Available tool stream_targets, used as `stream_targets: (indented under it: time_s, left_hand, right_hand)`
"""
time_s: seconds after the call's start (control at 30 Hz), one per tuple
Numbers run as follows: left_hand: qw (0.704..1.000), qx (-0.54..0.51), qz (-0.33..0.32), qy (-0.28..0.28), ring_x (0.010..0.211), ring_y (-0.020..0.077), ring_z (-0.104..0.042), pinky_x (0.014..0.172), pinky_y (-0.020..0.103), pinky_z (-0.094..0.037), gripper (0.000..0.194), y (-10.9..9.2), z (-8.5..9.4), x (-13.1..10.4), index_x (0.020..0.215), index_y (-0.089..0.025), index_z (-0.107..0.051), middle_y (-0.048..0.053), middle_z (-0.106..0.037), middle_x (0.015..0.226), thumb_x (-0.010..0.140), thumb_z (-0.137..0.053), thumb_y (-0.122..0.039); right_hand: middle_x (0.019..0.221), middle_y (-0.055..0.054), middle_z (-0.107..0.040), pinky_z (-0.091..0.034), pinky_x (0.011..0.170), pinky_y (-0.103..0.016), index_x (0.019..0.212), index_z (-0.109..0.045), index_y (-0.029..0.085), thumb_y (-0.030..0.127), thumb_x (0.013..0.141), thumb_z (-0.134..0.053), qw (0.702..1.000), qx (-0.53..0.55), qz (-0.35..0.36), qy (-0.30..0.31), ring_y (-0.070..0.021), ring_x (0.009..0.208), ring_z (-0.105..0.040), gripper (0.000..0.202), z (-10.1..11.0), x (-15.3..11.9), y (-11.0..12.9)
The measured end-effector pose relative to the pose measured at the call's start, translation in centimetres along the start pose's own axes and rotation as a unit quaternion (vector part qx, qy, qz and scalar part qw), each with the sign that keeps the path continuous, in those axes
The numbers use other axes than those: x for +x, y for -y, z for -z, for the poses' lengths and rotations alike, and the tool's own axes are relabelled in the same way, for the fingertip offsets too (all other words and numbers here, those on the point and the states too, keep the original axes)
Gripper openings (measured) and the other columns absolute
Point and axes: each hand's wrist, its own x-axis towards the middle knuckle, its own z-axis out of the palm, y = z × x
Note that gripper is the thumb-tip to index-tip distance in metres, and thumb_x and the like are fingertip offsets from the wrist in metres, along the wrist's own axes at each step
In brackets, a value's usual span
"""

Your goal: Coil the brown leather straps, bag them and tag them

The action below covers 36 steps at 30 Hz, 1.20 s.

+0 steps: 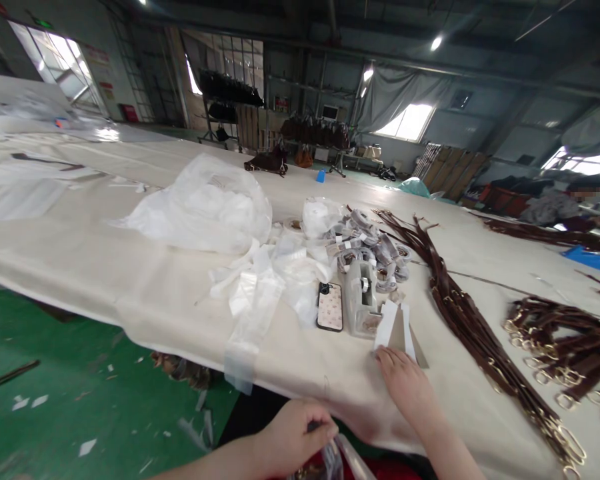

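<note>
My left hand (300,433) is closed on a clear plastic bag (333,460) low in the view, near the table's front edge. Something brown or metallic shows dimly inside the bag. Farther right, my right hand (397,370) rests at a folded white card (395,327), its fingers closed around the near end. Just behind the card stands a grey tape dispenser (361,297), with a patterned phone (330,307) lying to its left. Behind the dispenser is a heap of wrapped, coiled straps (375,247).
Clear plastic bags (257,287) and a large white plastic sack (205,207) lie left of centre on the cream table (170,300). Long brown straps (450,293) and shorter ones with gold rings (570,347) lie right. A person (555,203) is at the far right.
</note>
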Motion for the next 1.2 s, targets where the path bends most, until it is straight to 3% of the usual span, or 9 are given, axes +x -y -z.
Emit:
stream_targets:
  time_s: [0.2, 0.37, 0.63, 0.8, 1.07, 1.2]
  left_hand:
    - [1.000, -0.005, 0.005, 0.002, 0.076, 0.0182, -0.063, 0.072, 0.024, -0.045, 0.034, 0.5, -0.2, -0.1, 0.087, -0.017, -0.077, 0.004, -0.074, 0.082, 0.091, -0.053, -0.042]
    - [1.000, -0.004, 0.027, 0.007, 0.080, 0.0203, -0.066, 0.074, 0.025, -0.046, 0.036, 0.6, -0.3, -0.1, 0.088, -0.016, -0.078, 0.006, -0.075, 0.084, 0.091, -0.053, -0.042]
    - [1.000, -0.019, 0.018, 0.009, 0.078, 0.0192, -0.066, 0.074, 0.024, -0.046, 0.034, -0.1, 0.1, 0.0, 0.087, -0.017, -0.078, 0.005, -0.075, 0.083, 0.092, -0.052, -0.040]
    - [1.000, -0.024, 0.012, 0.007, 0.081, 0.0192, -0.067, 0.076, 0.024, -0.046, 0.034, 0.0, 0.0, 0.1, 0.090, -0.017, -0.077, 0.004, -0.076, 0.085, 0.093, -0.053, -0.040]
    - [1.000, -0.018, 0.015, 0.014, 0.079, 0.0180, -0.066, 0.074, 0.023, -0.046, 0.034, -0.4, 0.2, 0.0, 0.087, -0.017, -0.076, 0.004, -0.075, 0.084, 0.094, -0.052, -0.040]
    - [1.000, -0.016, 0.006, 0.020, 0.082, 0.0184, -0.067, 0.076, 0.023, -0.046, 0.031, -0.2, 0.2, 0.0, 0.088, -0.018, -0.076, 0.004, -0.076, 0.087, 0.094, -0.053, -0.039]
  right_hand:
    - [0.093, -0.010, -0.078, -0.058, 0.076, -0.038, 0.107, -0.062, 0.015, 0.012, 0.101, -0.047, 0.999, 0.004, -0.041, -0.020, -0.0240, 0.084, -0.074, 0.016, -0.3, -0.1, -0.6]
    - [0.090, -0.008, -0.078, -0.056, 0.072, -0.034, 0.102, -0.063, 0.018, 0.020, 0.105, -0.041, 0.997, 0.006, -0.059, -0.046, -0.0221, 0.081, -0.074, 0.023, 0.1, -0.6, -0.5]
    - [0.075, -0.005, -0.075, -0.047, 0.067, -0.034, 0.087, -0.066, 0.019, 0.037, 0.105, -0.044, 0.989, -0.002, -0.117, -0.091, -0.0214, 0.071, -0.071, 0.034, 1.6, -1.3, -0.5]
    - [0.066, -0.004, -0.070, -0.042, 0.064, -0.035, 0.077, -0.065, 0.020, 0.040, 0.104, -0.046, 0.989, -0.017, -0.122, -0.086, -0.0218, 0.064, -0.067, 0.038, 1.9, -1.5, -0.6]
    - [0.084, -0.005, -0.074, -0.050, 0.074, -0.036, 0.094, -0.070, 0.022, 0.042, 0.100, -0.053, 0.998, 0.036, -0.058, 0.004, -0.0235, 0.080, -0.069, 0.027, 2.3, -1.4, 0.1]
    - [0.115, -0.012, -0.073, -0.053, 0.091, -0.041, 0.111, -0.068, 0.017, 0.036, 0.098, -0.057, 0.996, 0.055, -0.062, 0.022, -0.0283, 0.107, -0.066, 0.025, 1.9, -1.3, 0.0]
